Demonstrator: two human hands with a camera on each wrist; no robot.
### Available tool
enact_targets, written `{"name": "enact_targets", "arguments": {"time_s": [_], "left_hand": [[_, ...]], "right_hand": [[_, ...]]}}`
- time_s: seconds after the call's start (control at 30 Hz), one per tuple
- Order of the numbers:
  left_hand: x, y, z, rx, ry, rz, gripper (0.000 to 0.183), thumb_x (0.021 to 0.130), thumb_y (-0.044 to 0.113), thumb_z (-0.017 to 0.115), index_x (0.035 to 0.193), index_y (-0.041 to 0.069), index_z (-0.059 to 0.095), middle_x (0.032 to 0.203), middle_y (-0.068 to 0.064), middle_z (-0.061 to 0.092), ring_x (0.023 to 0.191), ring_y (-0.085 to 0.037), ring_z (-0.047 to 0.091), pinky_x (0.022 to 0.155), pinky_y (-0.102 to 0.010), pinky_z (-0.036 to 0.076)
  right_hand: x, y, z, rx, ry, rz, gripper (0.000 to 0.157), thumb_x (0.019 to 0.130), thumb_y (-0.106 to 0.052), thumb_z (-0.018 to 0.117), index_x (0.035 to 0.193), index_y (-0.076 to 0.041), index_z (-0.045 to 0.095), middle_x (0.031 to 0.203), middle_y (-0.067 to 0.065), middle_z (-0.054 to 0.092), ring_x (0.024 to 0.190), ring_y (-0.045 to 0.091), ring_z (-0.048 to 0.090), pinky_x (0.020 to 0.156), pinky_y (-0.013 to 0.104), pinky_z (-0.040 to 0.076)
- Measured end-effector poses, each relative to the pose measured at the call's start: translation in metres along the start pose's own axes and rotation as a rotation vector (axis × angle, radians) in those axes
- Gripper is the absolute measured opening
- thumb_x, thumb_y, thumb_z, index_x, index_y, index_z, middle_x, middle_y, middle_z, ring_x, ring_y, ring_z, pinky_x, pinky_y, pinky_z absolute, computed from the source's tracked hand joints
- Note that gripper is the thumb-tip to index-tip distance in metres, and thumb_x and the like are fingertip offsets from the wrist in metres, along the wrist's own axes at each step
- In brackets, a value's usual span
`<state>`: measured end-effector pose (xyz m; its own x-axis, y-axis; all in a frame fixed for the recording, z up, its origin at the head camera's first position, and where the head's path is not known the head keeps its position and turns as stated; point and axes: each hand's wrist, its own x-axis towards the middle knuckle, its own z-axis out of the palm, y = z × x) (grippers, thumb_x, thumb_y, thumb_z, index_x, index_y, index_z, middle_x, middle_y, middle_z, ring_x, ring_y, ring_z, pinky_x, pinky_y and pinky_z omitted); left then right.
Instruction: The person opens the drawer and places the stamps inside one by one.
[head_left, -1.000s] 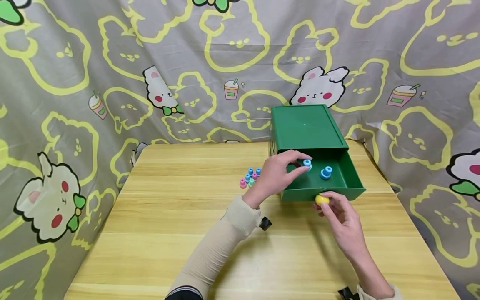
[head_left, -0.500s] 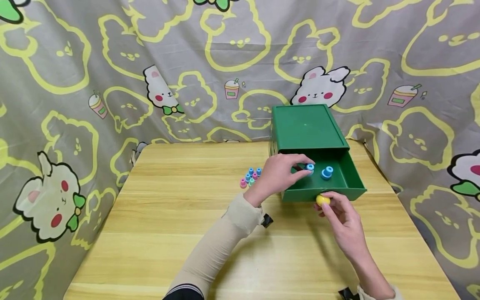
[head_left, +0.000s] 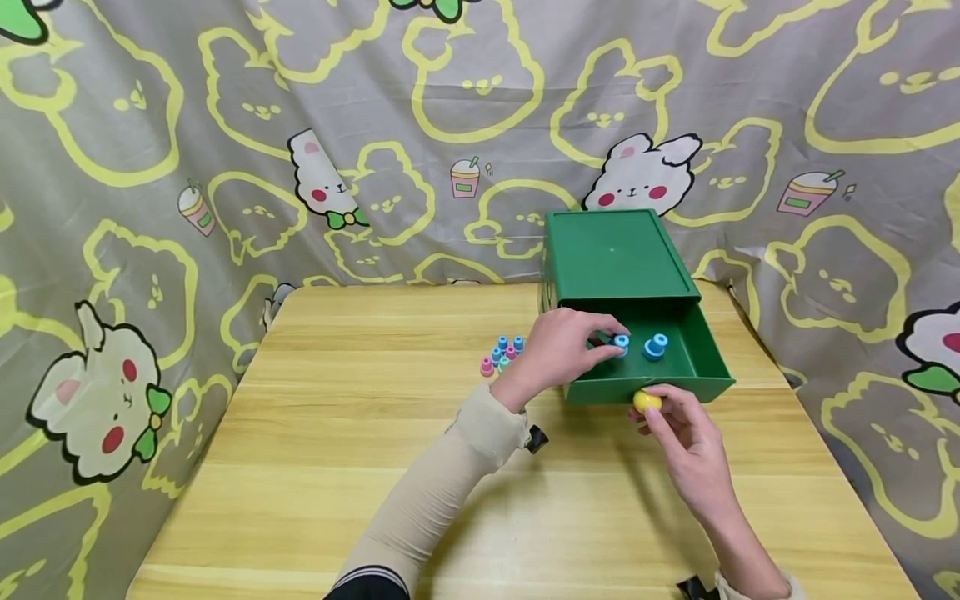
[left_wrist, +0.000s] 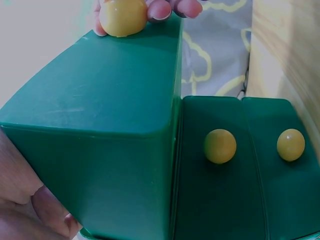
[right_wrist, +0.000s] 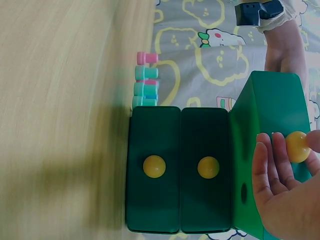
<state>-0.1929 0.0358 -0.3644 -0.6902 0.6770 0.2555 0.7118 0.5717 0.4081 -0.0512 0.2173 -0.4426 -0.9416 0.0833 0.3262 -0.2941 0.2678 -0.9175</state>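
The step in hand appeared to be the placing of a blue stepped peg point(head_left: 621, 344) in the top drawer point(head_left: 607, 390) of a green plastic cabinet point(head_left: 615, 250); the left hand point(head_left: 558, 350) reached in over the drawer's left side, thumb and forefinger narrowed to a pinch on the peg, while the right hand point(head_left: 693, 446) held the yellow knob point(head_left: 647, 401) at the near side between thumb and finger, its other fingers lying along the drawer front; the next move, as I judged it, called for the peg's base to be settled flat and the left pinch to be loosened gently, with the drawer held steady from the knob.

The peg was round and bright blue, with a paler rim around a darker centre on top; it was inside the drawer, left of a second blue peg point(head_left: 656, 347) and apart from it; whether its base touched the drawer floor I could not tell, since the fingers covered part of it; the second peg had a wide base, a narrower body and seemed to stand upright.

To the left of the cabinet, blue, pink and green pegs point(head_left: 502, 342) stood clustered on the wooden table point(head_left: 337, 375).
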Motion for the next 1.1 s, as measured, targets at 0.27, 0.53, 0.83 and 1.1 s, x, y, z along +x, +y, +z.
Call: {"name": "enact_targets", "arguments": {"time_s": [0.27, 0.53, 0.83, 1.1], "left_hand": [[0.0017, 0.0009, -0.0005, 0.036, -0.027, -0.005, 0.025, 0.099, 0.041, 0.07, 0.12, 0.03, 0.077, 0.114, 0.014, 0.077, 0.098, -0.003, 0.069, 0.079, -0.016, 0.048], [0.001, 0.0007, 0.0, 0.037, -0.038, -0.012, 0.025, 0.098, 0.042, 0.07, 0.119, 0.03, 0.077, 0.112, 0.013, 0.077, 0.098, -0.004, 0.069, 0.08, -0.017, 0.048], [-0.0015, 0.0005, 0.0011, 0.031, -0.048, -0.01, 0.026, 0.099, 0.04, 0.071, 0.12, 0.029, 0.078, 0.111, 0.011, 0.078, 0.097, -0.004, 0.069, 0.078, -0.015, 0.047], [0.0021, 0.0018, -0.0012, 0.079, -0.076, -0.02, 0.027, 0.096, 0.041, 0.074, 0.12, 0.029, 0.08, 0.114, 0.014, 0.078, 0.084, -0.001, 0.063, 0.068, -0.013, 0.042]], "right_hand": [[0.0003, -0.0014, 0.0008, 0.025, 0.014, 0.011, 0.024, 0.106, 0.0, 0.053, 0.13, 0.005, 0.056, 0.104, 0.011, 0.072, 0.095, 0.012, 0.071, 0.08, 0.02, 0.058], [-0.0003, 0.0011, 0.0007, 0.031, 0.005, -0.002, 0.025, 0.106, 0.0, 0.052, 0.13, 0.007, 0.054, 0.104, 0.006, 0.072, 0.096, 0.012, 0.071, 0.081, 0.02, 0.058], [-0.0029, 0.0001, 0.003, 0.03, 0.012, 0.009, 0.025, 0.107, 0.0, 0.052, 0.131, 0.005, 0.054, 0.105, 0.006, 0.072, 0.095, 0.012, 0.071, 0.08, 0.02, 0.058], [-0.0022, 0.0007, 0.0023, 0.017, 0.01, 0.008, 0.026, 0.107, -0.001, 0.052, 0.131, 0.005, 0.054, 0.106, 0.008, 0.072, 0.096, 0.011, 0.071, 0.08, 0.02, 0.058]]}}
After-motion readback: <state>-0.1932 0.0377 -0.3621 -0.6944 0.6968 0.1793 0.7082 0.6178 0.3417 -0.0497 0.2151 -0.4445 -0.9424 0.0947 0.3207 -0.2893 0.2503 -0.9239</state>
